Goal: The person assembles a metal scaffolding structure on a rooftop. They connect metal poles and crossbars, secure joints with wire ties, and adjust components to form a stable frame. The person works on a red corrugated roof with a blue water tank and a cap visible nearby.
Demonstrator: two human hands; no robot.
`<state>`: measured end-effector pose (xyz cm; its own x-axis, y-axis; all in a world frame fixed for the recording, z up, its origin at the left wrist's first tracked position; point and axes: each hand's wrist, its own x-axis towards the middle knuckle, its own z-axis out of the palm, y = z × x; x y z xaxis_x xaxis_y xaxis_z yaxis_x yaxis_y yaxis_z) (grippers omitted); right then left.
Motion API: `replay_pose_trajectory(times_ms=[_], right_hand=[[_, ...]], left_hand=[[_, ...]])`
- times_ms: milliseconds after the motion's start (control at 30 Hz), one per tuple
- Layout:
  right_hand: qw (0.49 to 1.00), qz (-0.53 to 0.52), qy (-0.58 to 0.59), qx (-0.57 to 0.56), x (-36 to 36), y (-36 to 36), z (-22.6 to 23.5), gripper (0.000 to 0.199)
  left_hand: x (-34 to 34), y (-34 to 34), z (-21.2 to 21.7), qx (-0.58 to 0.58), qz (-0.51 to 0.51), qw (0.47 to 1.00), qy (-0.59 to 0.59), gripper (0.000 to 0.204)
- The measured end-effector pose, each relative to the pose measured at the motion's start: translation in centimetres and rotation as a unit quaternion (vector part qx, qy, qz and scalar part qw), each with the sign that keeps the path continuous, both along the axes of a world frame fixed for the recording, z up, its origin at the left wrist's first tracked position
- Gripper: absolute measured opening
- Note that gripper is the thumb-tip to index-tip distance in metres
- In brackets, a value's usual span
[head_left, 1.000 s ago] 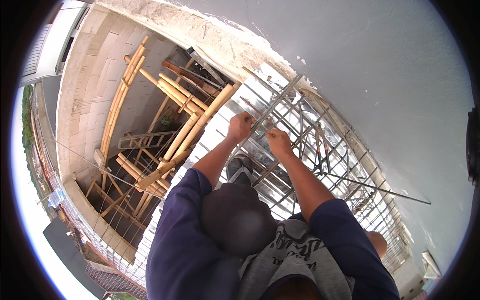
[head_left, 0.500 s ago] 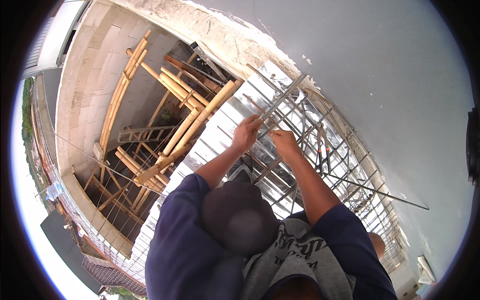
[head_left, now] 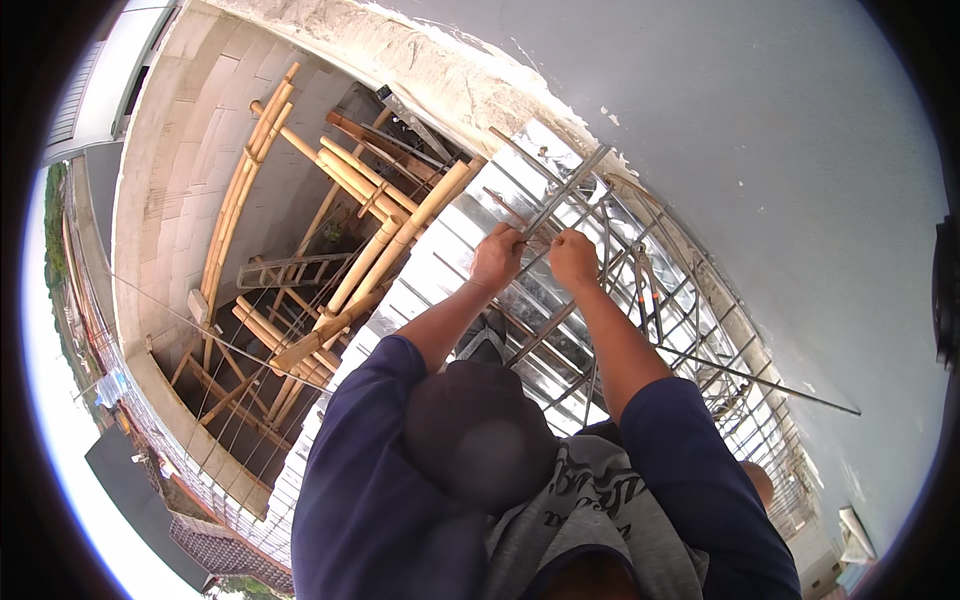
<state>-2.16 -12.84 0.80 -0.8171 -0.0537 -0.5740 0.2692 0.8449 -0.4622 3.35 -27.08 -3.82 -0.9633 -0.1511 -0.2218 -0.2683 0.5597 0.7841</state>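
My left hand (head_left: 496, 258) is closed, its fingertips beside a crossing of steel reinforcing bars (head_left: 568, 187). Just to its right, my right hand (head_left: 574, 261) is also closed, the fingers pinched together over the same bars. Whatever either hand pinches is too small to make out. Below both hands, shiny metal decking (head_left: 400, 318) runs under the bar grid. A pair of pincers (head_left: 648, 292) with orange marks on its handles rests on the bars to the right of my right forearm.
Bamboo scaffolding poles (head_left: 385, 245) and a ladder (head_left: 295, 270) stand in the deep opening at left, beside a block wall (head_left: 185, 170). A grey wall (head_left: 790, 180) rises on the right. One long loose bar (head_left: 760, 383) sticks out toward it.
My right hand has moved up and slightly right, away from the lower bars. The left hand's fingers have curled in from a more stretched position. The pincers stay in place.
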Motion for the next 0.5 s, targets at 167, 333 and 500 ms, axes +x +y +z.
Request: replay_pose_trajectory(times_ms=[167, 333, 500], right_hand=[[0.970, 0.225, 0.032, 0.083, 3.3, -1.0, 0.7, 0.015], [0.973, 0.005, -0.101, -0.208, 5.7, -1.9, 0.5, 0.023], [0.979, -0.046, 0.000, -0.198, 5.4, 4.1, 5.6, 0.030]], left_hand=[[-0.3, -0.5, 0.7, 0.021, -0.009, 1.000, -0.004, 0.010], [-0.7, -1.1, -0.4, 0.054, -0.049, 0.997, 0.011, 0.009], [-0.5, -0.9, 1.2, -0.023, -0.068, 0.997, 0.042, 0.007]])
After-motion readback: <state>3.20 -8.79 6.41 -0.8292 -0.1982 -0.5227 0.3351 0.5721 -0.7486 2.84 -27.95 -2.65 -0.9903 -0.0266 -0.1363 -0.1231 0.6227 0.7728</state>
